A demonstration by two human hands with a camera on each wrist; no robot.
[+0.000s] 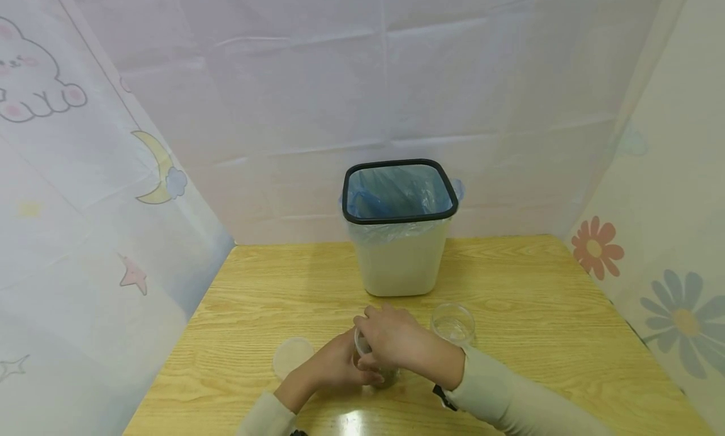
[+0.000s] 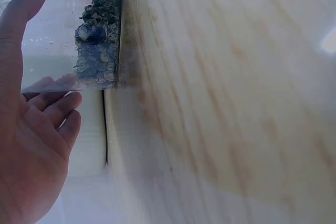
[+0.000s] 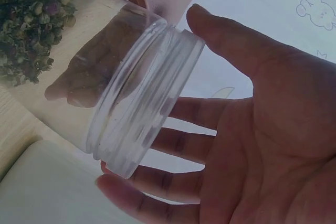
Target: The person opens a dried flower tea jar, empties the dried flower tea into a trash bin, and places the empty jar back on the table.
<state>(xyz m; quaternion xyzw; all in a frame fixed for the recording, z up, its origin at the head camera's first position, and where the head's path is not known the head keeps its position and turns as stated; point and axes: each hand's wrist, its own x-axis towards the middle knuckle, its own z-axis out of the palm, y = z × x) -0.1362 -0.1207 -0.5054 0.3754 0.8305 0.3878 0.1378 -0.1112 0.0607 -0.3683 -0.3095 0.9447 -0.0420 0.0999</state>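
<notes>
A clear jar [image 2: 52,45] with dried, leafy-looking bits [image 3: 34,24] at its bottom stands on the table before me. My left hand [image 1: 340,360] grips its side, thumb on one side and fingers on the other. A translucent lid [image 3: 160,108] is at the jar's mouth, lying slightly askew in the right wrist view. Around the lid's rim curl the thumb and fingers of my right hand [image 1: 391,335], coming from above. In the head view my hands hide most of the jar.
A bin [image 1: 402,260] with a black rim and a bluish liner stands behind the hands. To the right is a clear round container [image 1: 453,326], partly behind my right forearm. A translucent disc [image 1: 292,355] lies left of my left hand on the wooden table [image 1: 238,323].
</notes>
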